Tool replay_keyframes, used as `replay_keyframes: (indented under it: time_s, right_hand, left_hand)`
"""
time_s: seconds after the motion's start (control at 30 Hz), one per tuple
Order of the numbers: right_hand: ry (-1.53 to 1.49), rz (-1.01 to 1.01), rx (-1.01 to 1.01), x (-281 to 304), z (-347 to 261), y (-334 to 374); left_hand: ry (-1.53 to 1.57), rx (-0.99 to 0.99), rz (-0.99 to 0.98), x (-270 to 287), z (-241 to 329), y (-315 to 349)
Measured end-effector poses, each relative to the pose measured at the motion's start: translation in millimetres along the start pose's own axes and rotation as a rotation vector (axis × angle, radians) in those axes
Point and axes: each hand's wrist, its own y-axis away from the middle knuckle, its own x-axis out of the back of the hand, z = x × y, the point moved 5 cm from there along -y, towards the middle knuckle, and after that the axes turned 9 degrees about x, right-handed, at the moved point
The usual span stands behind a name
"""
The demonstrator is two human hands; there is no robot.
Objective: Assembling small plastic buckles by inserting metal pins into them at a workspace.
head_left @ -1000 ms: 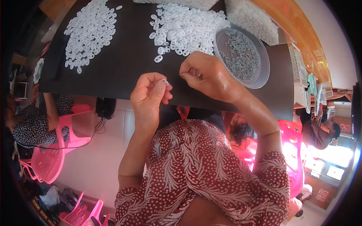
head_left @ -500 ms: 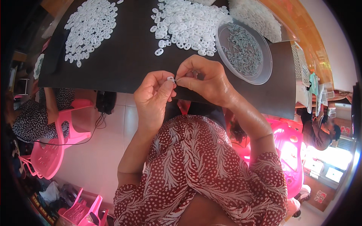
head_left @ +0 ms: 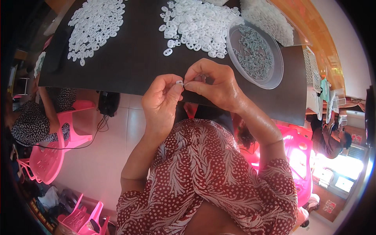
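Observation:
Just above the table's near edge, my left hand [head_left: 161,103] pinches a small white oval plastic piece [head_left: 179,82] between thumb and forefinger. Fingertips of my right hand [head_left: 213,84] are pressed together against the right side of that piece. Whatever thin bit they hold is too small to make out. Beyond my hands lies a heap of similar white oval pieces [head_left: 196,29], each with holes in it. To the right of the heap is a round clear plastic tub [head_left: 279,72] with many small grey-green metal-looking parts [head_left: 254,51] in it.
A second pile of white ovals [head_left: 96,25] lies at the far left of the dark table [head_left: 117,74]. Behind the tub sits a clear container of whitish pieces [head_left: 270,23]. Pink plastic chairs [head_left: 49,160] stand left and right. Another person [head_left: 33,123] sits at the left.
The white piece has tilted slightly between my fingertips, and both hands have shifted a little to the right in the picture. My grip is otherwise the same.

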Motion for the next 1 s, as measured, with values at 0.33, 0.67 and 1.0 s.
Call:
replay_keyframes:
  time_s: [0.33,0.67,1.0]
  right_hand:
    - [0.002,-0.009,-0.019,-1,1,0]
    - [-0.091,0.137,0.021,-12,11,-4]
    - [-0.148,0.196,0.033,-16,12,-5]
  left_hand:
    - [-0.116,0.006,0.002,0,1,2]
    - [-0.139,-0.084,0.097,-1,0,0]
    - [0.108,0.018,0.111,6,-4,-6]
